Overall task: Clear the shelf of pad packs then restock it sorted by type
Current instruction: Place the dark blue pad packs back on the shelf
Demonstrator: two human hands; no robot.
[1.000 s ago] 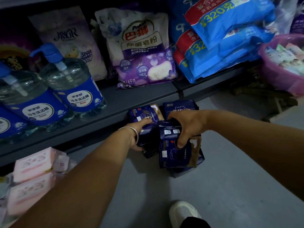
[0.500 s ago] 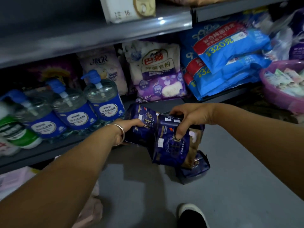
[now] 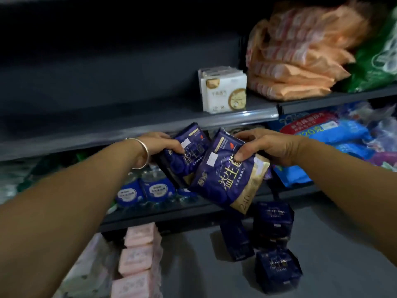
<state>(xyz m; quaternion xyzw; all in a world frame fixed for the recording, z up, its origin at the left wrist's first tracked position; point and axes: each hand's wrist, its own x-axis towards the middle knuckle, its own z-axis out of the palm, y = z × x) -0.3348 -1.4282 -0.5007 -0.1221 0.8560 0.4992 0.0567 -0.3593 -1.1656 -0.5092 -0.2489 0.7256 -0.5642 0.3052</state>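
Observation:
My left hand (image 3: 160, 145) grips a dark blue pad pack (image 3: 189, 153), held tilted just below the grey shelf (image 3: 107, 125). My right hand (image 3: 264, 147) grips a larger dark blue and gold pad pack (image 3: 227, 181) beside it, and the two packs overlap. The shelf holds only white pad packs (image 3: 223, 91) near its right end. More dark blue packs (image 3: 272, 239) lie on the floor below my hands. Pink pad packs (image 3: 139, 259) are stacked on the floor at lower left.
Orange packs (image 3: 296, 61) and a green bag (image 3: 378, 61) fill the neighbouring shelf section on the right. Below are blue bottles (image 3: 148, 190) and blue detergent bags (image 3: 322, 134). The grey floor (image 3: 343, 233) spreads to the lower right.
Both hands have lifted the blue packs from near the floor up to the level of the grey shelf's front edge. The view has tilted upward, showing the upper shelf.

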